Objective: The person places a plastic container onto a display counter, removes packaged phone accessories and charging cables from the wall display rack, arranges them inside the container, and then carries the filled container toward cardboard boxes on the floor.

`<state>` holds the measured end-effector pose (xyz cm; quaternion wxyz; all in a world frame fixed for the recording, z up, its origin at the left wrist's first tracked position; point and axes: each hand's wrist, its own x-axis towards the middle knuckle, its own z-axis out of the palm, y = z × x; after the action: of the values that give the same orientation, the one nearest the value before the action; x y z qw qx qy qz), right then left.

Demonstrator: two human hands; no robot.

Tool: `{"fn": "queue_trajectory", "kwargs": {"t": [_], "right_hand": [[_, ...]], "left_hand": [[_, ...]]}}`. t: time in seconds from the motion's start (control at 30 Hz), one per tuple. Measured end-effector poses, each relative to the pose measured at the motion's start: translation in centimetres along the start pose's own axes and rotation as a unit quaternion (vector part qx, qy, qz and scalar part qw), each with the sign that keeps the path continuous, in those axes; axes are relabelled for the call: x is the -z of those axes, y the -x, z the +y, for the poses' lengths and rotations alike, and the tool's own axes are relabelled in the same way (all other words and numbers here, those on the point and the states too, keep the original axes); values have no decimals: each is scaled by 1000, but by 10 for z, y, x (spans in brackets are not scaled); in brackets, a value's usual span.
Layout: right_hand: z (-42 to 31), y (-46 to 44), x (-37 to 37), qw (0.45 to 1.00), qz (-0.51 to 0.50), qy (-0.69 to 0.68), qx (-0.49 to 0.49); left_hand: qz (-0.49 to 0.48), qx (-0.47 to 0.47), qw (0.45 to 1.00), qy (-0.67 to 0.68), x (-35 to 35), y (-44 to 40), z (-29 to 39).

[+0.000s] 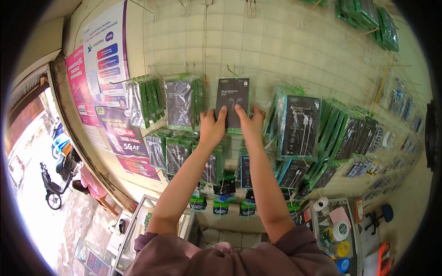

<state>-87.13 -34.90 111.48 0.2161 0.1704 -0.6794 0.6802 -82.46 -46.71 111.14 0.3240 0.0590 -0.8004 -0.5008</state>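
A black boxed wired-earphone pack (233,93) in clear plastic stands upright against the wire grid. My left hand (212,127) grips its lower left edge, thumb on the front. On its lower right edge is my right hand (251,125), its thumb also pressed on the front. The fingers behind the pack are partly hidden. Just above its top edge a wire hook (231,70) shows; whether the pack hangs on it I cannot tell. Left of the pack hang dark packs (180,105), and a charging-cable pack (300,126) hangs to the right.
The wire grid (193,41) covers the wall, with more packs hanging below my hands. Glass cases stand low on both sides; jars (340,231) sit on the right one (351,209). Posters (105,55) cover the left wall beside a doorway, with a scooter (54,186) outside.
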Motion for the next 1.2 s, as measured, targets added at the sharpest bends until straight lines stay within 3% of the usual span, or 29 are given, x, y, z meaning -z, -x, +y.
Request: {"fn": "queue_trajectory", "kwargs": {"t": [0.07, 0.13, 0.17, 0.4, 0.5, 0.57, 0.6, 0.63, 0.67, 0.73, 0.77, 0.87, 0.93, 1.0, 1.03, 1.07, 1.13, 1.2], "right_hand": [[-3, 2, 4, 997, -14, -70, 17], [-38, 19, 14, 964, -114, -239, 0], [-48, 26, 16, 963, -101, -249, 4], [-101, 65, 19, 955, -120, -264, 62], [-113, 74, 18, 946, -180, -263, 63], [-112, 72, 13, 981, -80, -84, 156], [-112, 71, 11, 981, -87, -84, 149], [-114, 72, 8, 970, -27, -9, 242], [-114, 77, 3, 964, -28, -18, 263], [-115, 89, -7, 951, -32, -34, 306], [-115, 99, -14, 944, -108, -106, 292], [-96, 140, -47, 912, -265, -208, 234], [-89, 185, -73, 867, -340, -356, 78], [-53, 212, -106, 853, -379, -348, 90], [-36, 224, -121, 907, -312, -213, 185], [-25, 233, -134, 928, -234, -73, 280], [-5, 247, -165, 915, -251, -31, 314], [37, 273, -202, 833, -479, -249, 119]], "left_hand": [[0, -7, 999, 37, 4, -1, -1], [-3, -14, 997, 74, 9, 6, 4], [-6, -13, 997, 82, 18, 16, 19], [20, -90, 979, 180, 71, 62, 64], [6, -65, 980, 188, 100, 73, 83], [-23, -41, 982, 181, 115, 69, 82], [-18, -33, 983, 180, 117, 73, 82], [5, -71, 975, 209, 118, 79, 84], [31, -109, 965, 235, 123, 85, 84], [40, -91, 976, 193, 139, 101, 73], [51, -93, 970, 220, 146, 115, 72], [93, -78, 964, 238, 175, 152, 29], [165, -64, 958, 226, 190, 182, -8], [215, -14, 955, 206, 204, 215, -52], [228, 26, 958, 175, 211, 234, -72], [239, 67, 958, 145, 219, 254, -92], [216, 149, 953, 148, 227, 296, -137], [238, 181, 945, 132, 225, 334, -174]]}}
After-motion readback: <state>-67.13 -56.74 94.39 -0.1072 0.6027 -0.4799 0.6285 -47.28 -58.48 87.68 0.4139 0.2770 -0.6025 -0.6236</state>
